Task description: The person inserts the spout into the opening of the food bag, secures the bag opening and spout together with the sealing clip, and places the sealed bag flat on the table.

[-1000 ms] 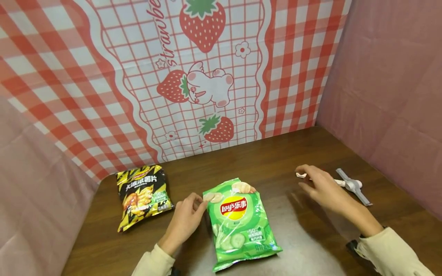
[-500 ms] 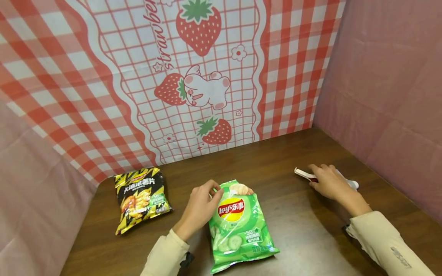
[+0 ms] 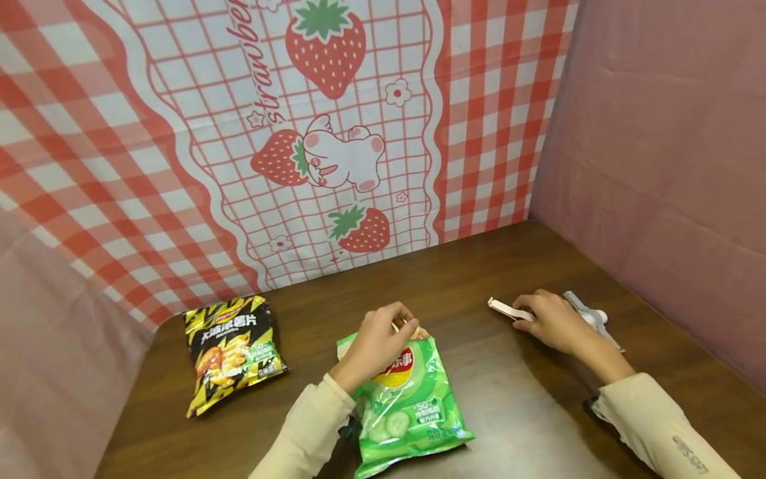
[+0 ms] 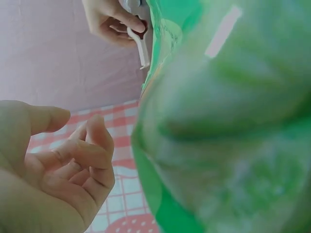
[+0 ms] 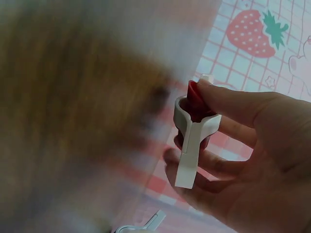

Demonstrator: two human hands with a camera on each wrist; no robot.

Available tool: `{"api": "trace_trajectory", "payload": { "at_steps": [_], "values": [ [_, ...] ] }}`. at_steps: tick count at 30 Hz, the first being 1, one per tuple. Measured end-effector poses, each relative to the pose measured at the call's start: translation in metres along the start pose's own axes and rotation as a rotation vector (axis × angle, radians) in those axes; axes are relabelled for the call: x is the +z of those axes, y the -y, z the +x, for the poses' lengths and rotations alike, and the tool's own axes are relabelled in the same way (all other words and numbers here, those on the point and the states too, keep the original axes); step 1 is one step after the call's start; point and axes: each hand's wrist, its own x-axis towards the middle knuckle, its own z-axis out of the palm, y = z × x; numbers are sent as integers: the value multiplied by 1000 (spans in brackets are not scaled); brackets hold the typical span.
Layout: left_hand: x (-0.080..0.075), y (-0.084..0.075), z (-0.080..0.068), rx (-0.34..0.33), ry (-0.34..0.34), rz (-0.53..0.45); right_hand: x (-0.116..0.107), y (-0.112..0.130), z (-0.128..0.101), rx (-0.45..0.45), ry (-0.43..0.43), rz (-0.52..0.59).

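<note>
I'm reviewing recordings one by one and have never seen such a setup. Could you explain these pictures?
There is no robot: a person works bare-handed. The wide picture comes from a camera worn on the head, the two close ones from a camera on each wrist. On the brown table lie a green Lay's bag, a black and yellow bag and, at right, a grey and white item. The right hand holds a small white and red item. The left hand covers part of the green bag in the wide picture; its fingers, loosely bent, grip nothing.
</note>
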Motion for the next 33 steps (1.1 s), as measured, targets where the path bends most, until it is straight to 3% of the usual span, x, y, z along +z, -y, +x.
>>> {"api": "trace_trajectory", "payload": {
  "at_steps": [4, 11, 18, 25, 33],
  "values": [
    [1, 4, 1, 4, 26, -25, 1, 14, 0, -16, 16, 57],
    [-1, 10, -2, -11, 40, -34, 2, 45, 5, -176, -18, 115],
    [-3, 14, -6, -23, 46, -60, -4, 87, 10, -263, -24, 169],
    [-16, 9, -20, -52, 70, -186, -11, 126, 16, -328, 18, 195],
    [-24, 5, -36, -30, -37, -248, -23, 160, 32, -374, 79, 225]
  ]
}}
